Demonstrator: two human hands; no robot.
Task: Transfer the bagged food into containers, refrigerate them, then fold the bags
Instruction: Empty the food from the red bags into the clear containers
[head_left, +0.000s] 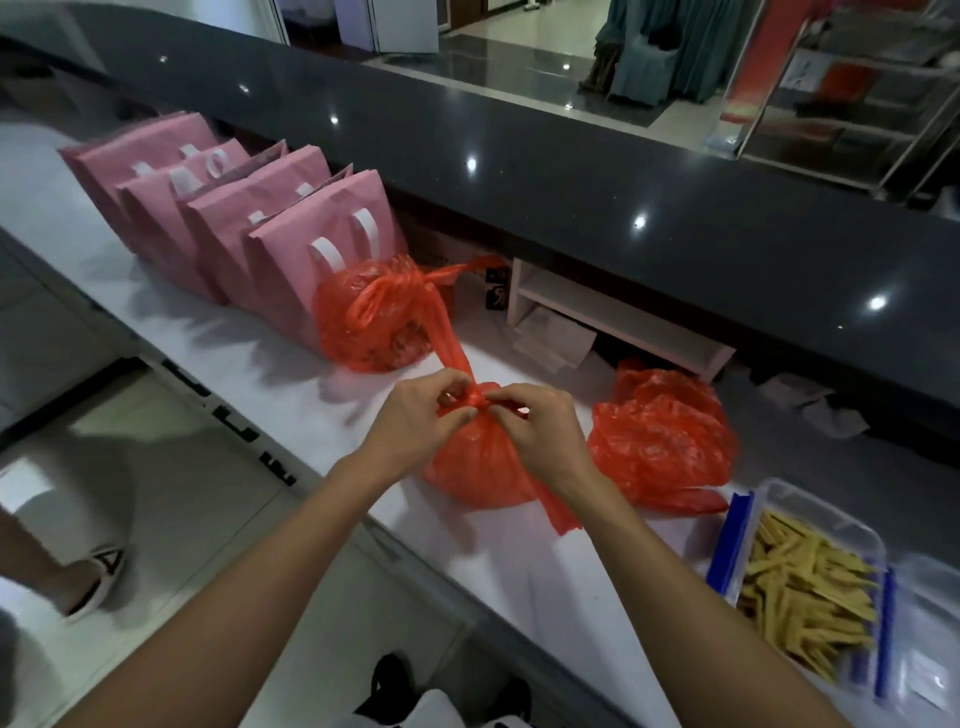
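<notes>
A tied red plastic bag (475, 467) sits on the white counter (270, 364) near its front edge. My left hand (415, 415) and my right hand (540, 426) pinch the knot at its top from either side; one handle strip stretches up and away from the knot. Behind it lies a second knotted red bag (374, 317), full. To the right lies a crumpled, slack red bag (665, 436). A clear container (810, 587) with blue clips at the lower right holds yellow stick-shaped food.
Several pink paper bags (234, 218) with white handles stand in a row at the back left. A raised dark counter ledge (519, 156) runs behind, with a white shelf unit (613, 312) under it. Someone's sandalled foot (98, 577) is on the floor at left.
</notes>
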